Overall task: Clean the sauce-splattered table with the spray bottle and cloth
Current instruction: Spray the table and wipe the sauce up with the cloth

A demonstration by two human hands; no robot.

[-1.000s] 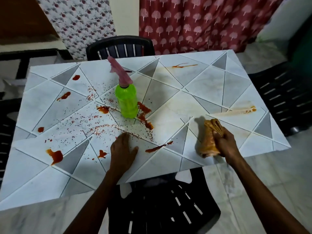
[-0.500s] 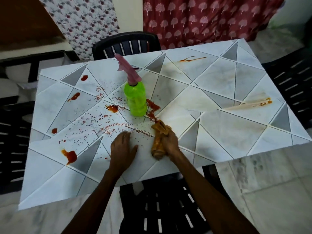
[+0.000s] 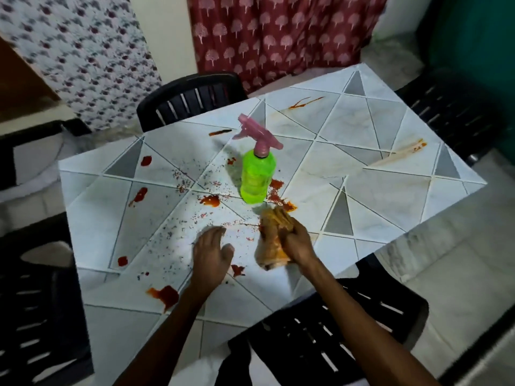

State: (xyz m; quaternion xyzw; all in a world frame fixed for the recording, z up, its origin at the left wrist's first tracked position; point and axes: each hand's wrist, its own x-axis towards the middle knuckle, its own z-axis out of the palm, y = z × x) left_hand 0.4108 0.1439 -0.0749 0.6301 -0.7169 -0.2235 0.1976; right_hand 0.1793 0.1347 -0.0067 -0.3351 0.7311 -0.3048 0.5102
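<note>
A white table with grey triangle patterns is splattered with red sauce blobs and fine specks. A green spray bottle with a pink trigger head stands upright near the middle. My right hand grips a bunched orange-stained cloth and presses it on the table just in front of the bottle, beside a sauce smear. My left hand rests flat on the table to the left of the cloth, fingers spread.
Black plastic chairs stand round the table: one at the far side, one below me, one on the left, one on the right. A red patterned curtain hangs behind. Sauce streaks mark the far right tiles.
My right hand carried the cloth from the table's right side leftward to the spot in front of the bottle and keeps wiping there. My left hand stayed flat on the table.
</note>
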